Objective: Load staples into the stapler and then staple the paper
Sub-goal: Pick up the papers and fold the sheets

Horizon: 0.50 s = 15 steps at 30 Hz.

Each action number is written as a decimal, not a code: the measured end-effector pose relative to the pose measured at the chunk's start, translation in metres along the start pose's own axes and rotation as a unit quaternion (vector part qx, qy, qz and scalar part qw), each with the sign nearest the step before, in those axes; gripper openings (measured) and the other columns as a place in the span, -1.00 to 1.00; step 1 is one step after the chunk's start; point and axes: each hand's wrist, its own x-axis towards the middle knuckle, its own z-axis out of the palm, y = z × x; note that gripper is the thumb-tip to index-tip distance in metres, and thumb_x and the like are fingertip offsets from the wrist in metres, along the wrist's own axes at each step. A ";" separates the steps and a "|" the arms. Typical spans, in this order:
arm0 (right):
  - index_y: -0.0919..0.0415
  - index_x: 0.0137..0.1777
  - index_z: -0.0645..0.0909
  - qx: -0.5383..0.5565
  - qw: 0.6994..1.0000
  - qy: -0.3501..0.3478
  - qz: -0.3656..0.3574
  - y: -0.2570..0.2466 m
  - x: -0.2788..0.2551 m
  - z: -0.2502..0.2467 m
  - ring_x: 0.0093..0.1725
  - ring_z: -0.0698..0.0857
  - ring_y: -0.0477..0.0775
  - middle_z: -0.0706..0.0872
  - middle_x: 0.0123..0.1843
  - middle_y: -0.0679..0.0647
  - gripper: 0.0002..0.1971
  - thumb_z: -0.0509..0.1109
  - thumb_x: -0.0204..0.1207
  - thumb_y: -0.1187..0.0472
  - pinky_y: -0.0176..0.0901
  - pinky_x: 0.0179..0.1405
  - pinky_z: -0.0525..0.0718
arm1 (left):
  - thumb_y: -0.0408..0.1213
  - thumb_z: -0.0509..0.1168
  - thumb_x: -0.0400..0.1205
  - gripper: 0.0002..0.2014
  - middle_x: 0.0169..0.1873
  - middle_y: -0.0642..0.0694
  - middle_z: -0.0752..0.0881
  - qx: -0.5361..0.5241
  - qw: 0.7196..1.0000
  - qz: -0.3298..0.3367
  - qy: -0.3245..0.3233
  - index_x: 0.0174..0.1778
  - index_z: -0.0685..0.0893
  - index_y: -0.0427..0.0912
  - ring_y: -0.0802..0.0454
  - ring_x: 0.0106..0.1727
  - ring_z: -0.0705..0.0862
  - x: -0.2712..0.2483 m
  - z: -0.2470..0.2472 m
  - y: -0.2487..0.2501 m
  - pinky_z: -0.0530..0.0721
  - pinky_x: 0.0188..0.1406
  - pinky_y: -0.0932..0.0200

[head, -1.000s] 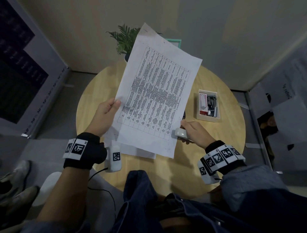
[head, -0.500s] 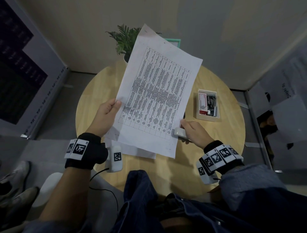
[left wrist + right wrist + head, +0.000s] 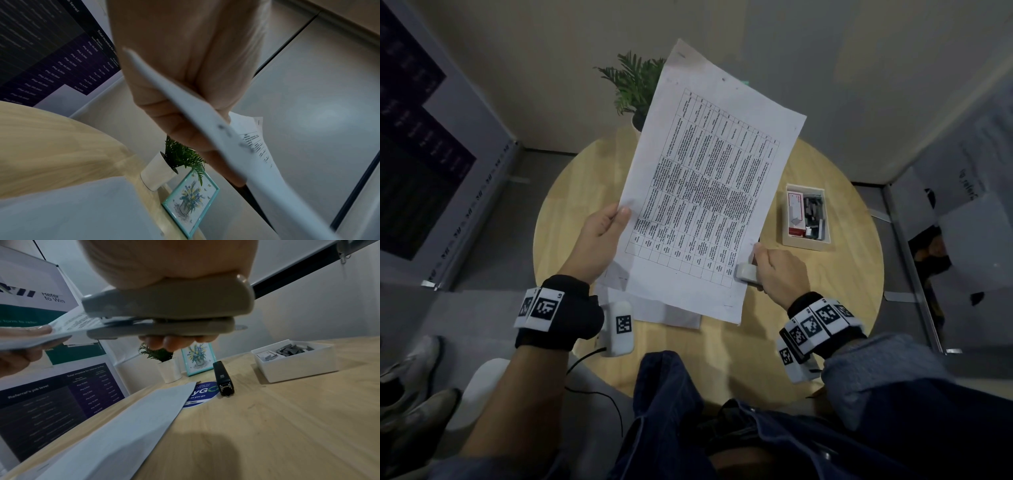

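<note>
Compared with one second ago, the right hand (image 3: 779,272) is now closer to the paper (image 3: 709,185), and the white stapler (image 3: 745,272) that it carries now has its mouth over the right edge of the sheet, near the lower corner, where before it was only just beside that edge. Otherwise very little has moved: the left hand (image 3: 602,240) holds the sheet up above the round wooden table (image 3: 825,342) as before, pinching its left edge between thumb and fingers, and the wrist view shows the same pinch from below. From the right wrist view the stapler (image 3: 164,309) is gripped with the palm on top and the fingertips (image 3: 162,344) curled under the base, and the edge of the paper (image 3: 68,331) lies between the upper arm and the base. Its two parts look almost together, but I cannot tell if the staple is already pressed through. On the table lie more white sheets (image 3: 664,308), a black stapler (image 3: 223,379) beside a round blue sticker (image 3: 200,394), and a white box of staples (image 3: 296,361), which stands well apart from both hands. I judge that the loading is finished and the stapling step is now in progress; what remains is a firm squeeze and then the release.
</note>
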 end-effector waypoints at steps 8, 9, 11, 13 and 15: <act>0.24 0.07 0.67 0.233 0.953 -0.132 0.145 0.016 0.023 0.002 -0.19 0.77 0.20 0.80 -0.06 0.31 -0.23 0.01 0.47 -0.47 0.08 -0.17 0.76 | -0.28 0.03 0.76 -0.71 -0.03 0.15 0.80 -0.018 0.998 -0.014 0.050 0.07 0.68 0.02 0.20 0.13 0.73 0.006 -0.004 -0.006 0.64 0.14 0.28; 0.22 0.19 0.59 0.259 0.939 -0.143 0.177 0.019 0.029 -0.001 -0.14 0.76 0.19 0.77 0.04 0.29 -0.26 0.12 0.43 -0.47 0.02 -0.18 0.76 | -0.27 0.03 0.76 -0.72 -0.01 0.11 0.79 -0.022 0.997 -0.018 0.073 0.07 0.67 0.01 0.18 0.11 0.73 0.007 -0.005 -0.008 0.65 0.14 0.26; 0.24 0.30 0.38 0.281 0.919 -0.149 0.233 0.028 0.044 -0.007 -0.15 0.72 0.17 0.69 0.13 0.25 -0.42 0.35 0.49 -0.19 -0.18 -0.41 0.70 | -0.24 0.04 0.75 -0.74 0.03 0.06 0.76 -0.030 0.992 -0.025 0.122 0.05 0.66 0.04 0.15 0.11 0.72 0.008 -0.006 -0.012 0.66 0.13 0.21; 0.32 0.42 0.28 0.222 0.933 -0.103 0.265 0.038 0.066 -0.005 0.01 0.69 0.25 0.63 0.22 0.28 -0.40 0.36 0.53 -0.03 -0.10 -0.31 0.72 | -0.23 0.05 0.75 -0.74 -0.01 0.10 0.75 -0.039 0.985 -0.027 0.164 -0.01 0.66 0.06 0.20 0.06 0.72 0.008 -0.006 -0.014 0.65 0.09 0.22; 0.43 0.42 0.28 0.144 0.955 -0.034 0.256 0.044 0.090 -0.003 0.15 0.68 0.34 0.64 0.25 0.36 -0.33 0.28 0.56 -0.12 0.09 0.01 0.71 | -0.23 0.05 0.75 -0.75 -0.05 0.07 0.73 -0.042 0.979 -0.033 0.195 -0.06 0.63 0.02 0.12 0.03 0.69 0.010 -0.005 -0.016 0.65 0.14 0.07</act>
